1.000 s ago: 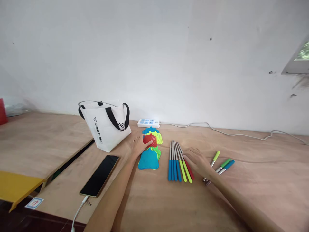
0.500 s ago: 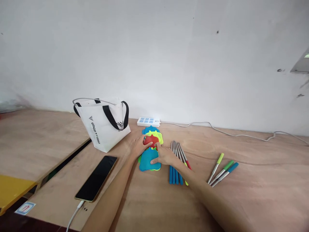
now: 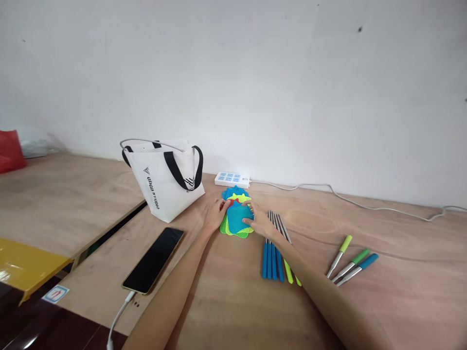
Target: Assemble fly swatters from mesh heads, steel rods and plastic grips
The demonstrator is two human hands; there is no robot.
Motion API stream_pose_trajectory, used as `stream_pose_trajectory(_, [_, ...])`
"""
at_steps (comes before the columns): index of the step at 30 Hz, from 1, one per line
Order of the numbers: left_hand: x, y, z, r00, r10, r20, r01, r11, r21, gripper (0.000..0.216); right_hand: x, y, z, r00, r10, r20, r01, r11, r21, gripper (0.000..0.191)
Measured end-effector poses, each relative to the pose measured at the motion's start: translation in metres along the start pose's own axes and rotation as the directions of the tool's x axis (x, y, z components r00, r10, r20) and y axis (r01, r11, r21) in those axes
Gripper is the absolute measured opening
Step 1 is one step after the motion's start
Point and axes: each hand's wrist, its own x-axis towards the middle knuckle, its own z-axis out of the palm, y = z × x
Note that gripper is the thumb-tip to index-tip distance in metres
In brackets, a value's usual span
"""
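Overlapping perforated fly swatter heads lie in a pile at the middle of the table. On top is a blue fly swatter head [image 3: 239,217], pinched at its right side by my right hand [image 3: 260,222], thumb on its face. Just beyond it shows a strip of a red fly swatter head [image 3: 233,200], with the fingertips of my left hand [image 3: 216,215] closed at its left edge. Yellow-green and green heads [image 3: 237,234] stick out beneath the blue one. Further back are a yellow-green head and another blue fly swatter head [image 3: 233,191].
Right of the pile lie several metal rods with blue handles [image 3: 272,262] and yellow-green handles [image 3: 288,271]. Three shorter handles [image 3: 355,262] are farther right. A white bag [image 3: 164,189], a phone [image 3: 153,260] on a cable and a power strip [image 3: 232,179] stand around.
The front blue head has moved away from me and now covers most of the red one. My left hand has shifted to the pile's left edge. The view has turned slightly left.
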Motion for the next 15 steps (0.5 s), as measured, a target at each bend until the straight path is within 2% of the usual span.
stream_pose_trajectory(6, [-0.004,0.010,-0.005,0.995,-0.008,0.102,0.005,1.000,0.027,0.047,-0.002,0.015,-0.001,0.989,-0.043,-0.140,0.055,0.995,0.082,0.045])
stream_pose_trajectory(10, [-0.005,0.008,-0.004,0.999,0.042,0.027,-0.044,0.997,0.065,0.049,-0.003,0.015,-0.004,0.987,-0.036,-0.155,0.062,0.984,0.165,0.045])
stream_pose_trajectory(15, [-0.007,0.007,-0.003,0.992,0.105,0.070,-0.100,0.992,-0.071,0.047,-0.002,0.013,-0.005,0.986,0.034,-0.166,0.015,0.959,0.285,0.044])
